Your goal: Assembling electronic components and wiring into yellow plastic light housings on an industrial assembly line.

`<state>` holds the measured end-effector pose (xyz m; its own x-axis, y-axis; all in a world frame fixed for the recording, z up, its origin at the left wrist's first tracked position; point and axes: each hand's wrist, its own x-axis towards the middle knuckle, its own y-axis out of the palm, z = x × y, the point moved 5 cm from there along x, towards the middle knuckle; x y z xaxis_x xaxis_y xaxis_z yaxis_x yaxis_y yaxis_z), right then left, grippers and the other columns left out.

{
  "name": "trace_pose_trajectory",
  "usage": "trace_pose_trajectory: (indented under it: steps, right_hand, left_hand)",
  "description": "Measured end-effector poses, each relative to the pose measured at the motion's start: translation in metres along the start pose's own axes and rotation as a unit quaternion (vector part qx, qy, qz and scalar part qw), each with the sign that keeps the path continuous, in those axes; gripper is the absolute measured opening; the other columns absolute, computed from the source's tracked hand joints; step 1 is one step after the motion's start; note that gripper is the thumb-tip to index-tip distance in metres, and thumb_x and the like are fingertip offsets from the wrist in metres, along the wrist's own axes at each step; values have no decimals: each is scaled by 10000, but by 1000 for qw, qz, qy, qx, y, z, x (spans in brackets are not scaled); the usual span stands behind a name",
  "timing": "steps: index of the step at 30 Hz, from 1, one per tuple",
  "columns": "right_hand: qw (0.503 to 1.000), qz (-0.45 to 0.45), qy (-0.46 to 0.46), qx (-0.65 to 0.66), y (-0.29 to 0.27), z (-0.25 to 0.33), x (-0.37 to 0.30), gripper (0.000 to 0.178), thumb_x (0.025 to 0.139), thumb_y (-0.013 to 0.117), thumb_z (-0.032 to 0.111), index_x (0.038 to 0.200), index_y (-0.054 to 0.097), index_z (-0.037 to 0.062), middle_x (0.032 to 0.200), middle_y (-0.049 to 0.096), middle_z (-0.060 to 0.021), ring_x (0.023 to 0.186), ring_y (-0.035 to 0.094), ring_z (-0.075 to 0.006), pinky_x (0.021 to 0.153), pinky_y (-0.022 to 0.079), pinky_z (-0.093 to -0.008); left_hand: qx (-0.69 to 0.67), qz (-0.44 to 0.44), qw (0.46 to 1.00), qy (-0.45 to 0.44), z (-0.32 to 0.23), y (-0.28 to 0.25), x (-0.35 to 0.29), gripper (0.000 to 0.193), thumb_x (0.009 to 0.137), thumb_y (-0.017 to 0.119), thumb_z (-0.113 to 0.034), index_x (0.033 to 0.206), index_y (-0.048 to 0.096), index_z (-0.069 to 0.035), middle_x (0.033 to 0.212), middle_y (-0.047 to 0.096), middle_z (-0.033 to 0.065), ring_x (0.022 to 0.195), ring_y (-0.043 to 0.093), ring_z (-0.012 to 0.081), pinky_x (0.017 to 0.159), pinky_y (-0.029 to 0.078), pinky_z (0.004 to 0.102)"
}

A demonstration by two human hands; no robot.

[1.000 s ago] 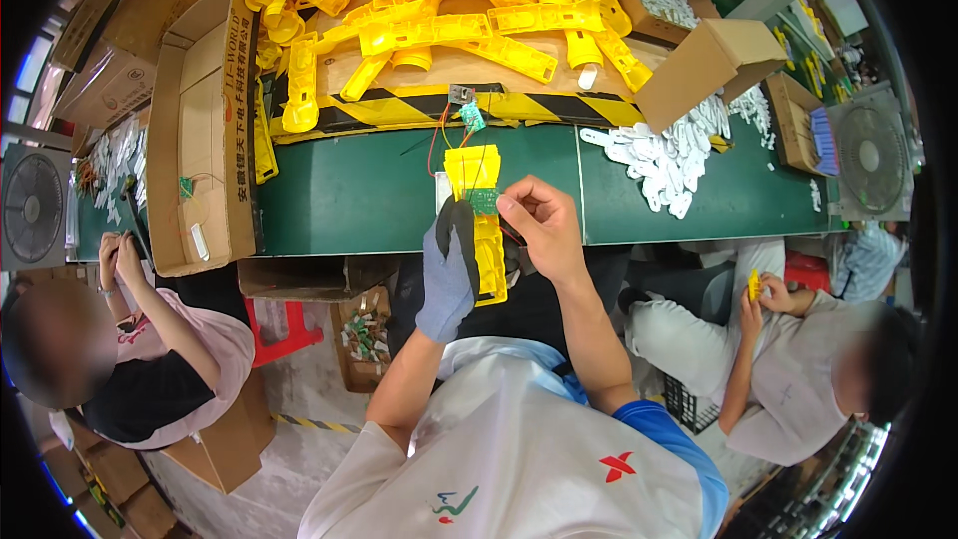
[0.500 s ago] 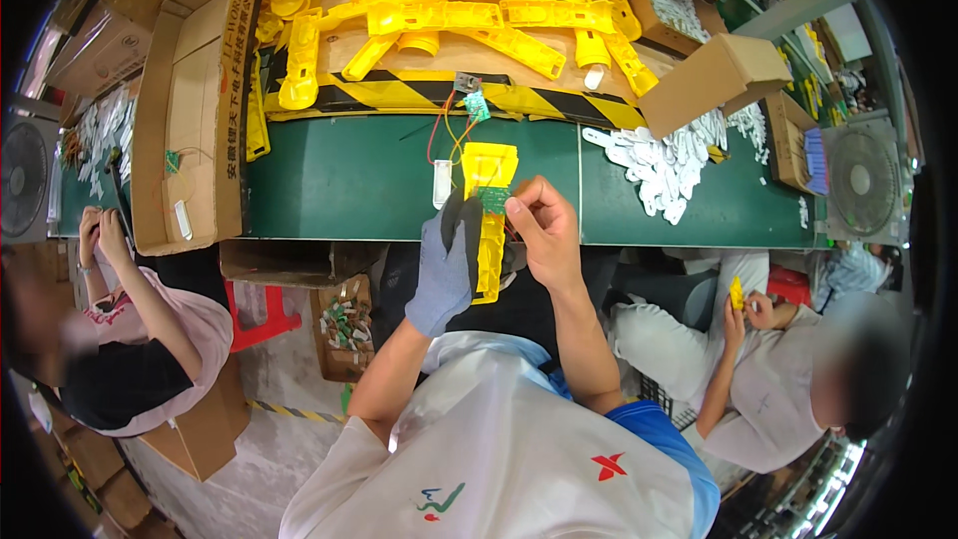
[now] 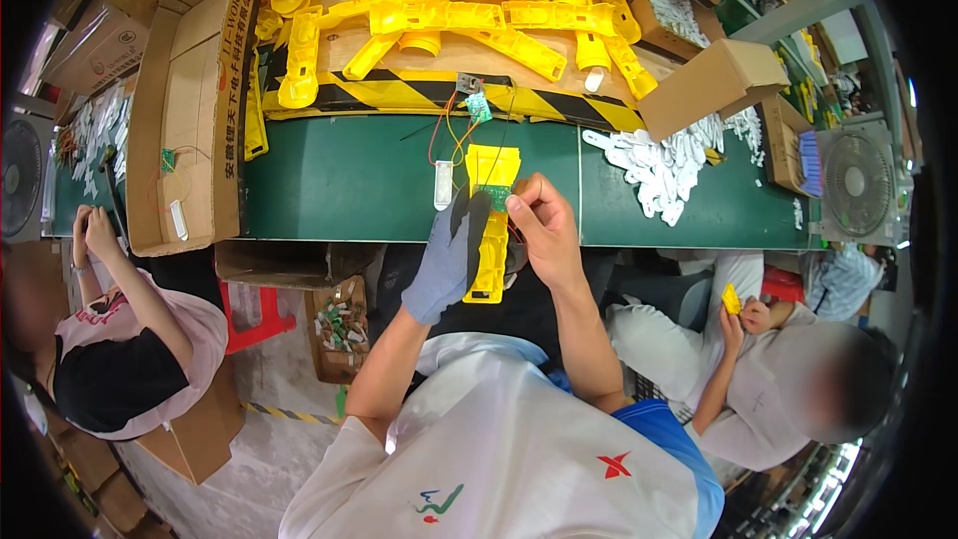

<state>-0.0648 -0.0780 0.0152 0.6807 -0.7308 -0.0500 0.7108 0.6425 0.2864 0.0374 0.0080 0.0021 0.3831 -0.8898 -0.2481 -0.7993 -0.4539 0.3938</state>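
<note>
My left hand [image 3: 439, 265], in a grey-blue glove with dark fingertips, grips a long yellow plastic housing [image 3: 487, 279] at the table's front edge. Across the housing lies a green circuit board [image 3: 492, 197], level with the fingertips of both hands. My bare right hand [image 3: 549, 230] has its thumb and forefinger pinched at the board's right edge. Beyond the housing, thin red and yellow wires run to a smaller green board [image 3: 479, 107] and a white rectangular part [image 3: 443, 186]. The fingers of my left hand partly hide the housing's middle.
Yellow housings [image 3: 439, 18] are heaped at the back behind a black-and-yellow striped edge [image 3: 389, 93]. An open cardboard box [image 3: 190, 130] stands on the left. White plastic pieces [image 3: 654, 165] lie to the right, below a tilted carton [image 3: 714, 90]. Co-workers sit on both sides.
The green board has turned flatter and shows more of its face. My hands keep nearly the same place. The right co-worker's yellow piece has shifted slightly.
</note>
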Motion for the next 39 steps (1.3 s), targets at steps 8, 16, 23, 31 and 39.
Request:
trace_pose_trajectory:
  steps: [8, 16, 23, 31, 39]
  right_hand:
    - [999, 12, 25, -46, -1, 3, 9, 219, 985, 582, 111, 815, 445, 88, 770, 434, 43, 695, 366, -38, 624, 318, -207]
    - [997, -56, 7, -46, -3, 10, -3, 160, 986, 581, 127, 851, 530, 58, 709, 490, 41, 660, 449, -37, 599, 368, -211]
    - [738, -217, -232, -595, -76, 95, 4, 130, 814, 719, 77, 943, 727, 62, 863, 644, -100, 846, 581, -285, 742, 469, -354]
    - [663, -110, -263, -692, -107, 79, 44, 157, 791, 741, 116, 940, 725, 69, 906, 638, -54, 892, 572, -268, 800, 478, -372]
    - [960, -122, -92, -235, -63, 61, 25, 319, 925, 616, 8, 1241, 576, 24, 878, 676, -41, 769, 602, -60, 663, 455, -201]
  left_hand:
    - [-5, -14, 998, -61, 4, 0, 10, 288, 1008, 532, -282, 1101, 580, -14, 852, 586, 13, 741, 530, 68, 644, 454, 248]
    - [1, -35, 999, -36, 4, 5, 10, 204, 971, 606, -190, 1081, 594, -19, 812, 613, 2, 673, 562, 56, 578, 462, 229]
    - [-106, -11, 990, -88, -7, 25, 16, 310, 957, 627, -337, 1050, 561, -49, 678, 584, 55, 519, 584, 156, 472, 498, 287]
    - [-184, 42, 977, -99, 7, 44, 37, 319, 960, 630, -330, 1085, 556, -46, 689, 598, 53, 541, 616, 149, 476, 500, 271]
    - [-150, 9, 987, -61, 0, 44, 40, 262, 974, 609, -291, 1076, 567, -54, 695, 611, 42, 539, 629, 140, 478, 514, 265]
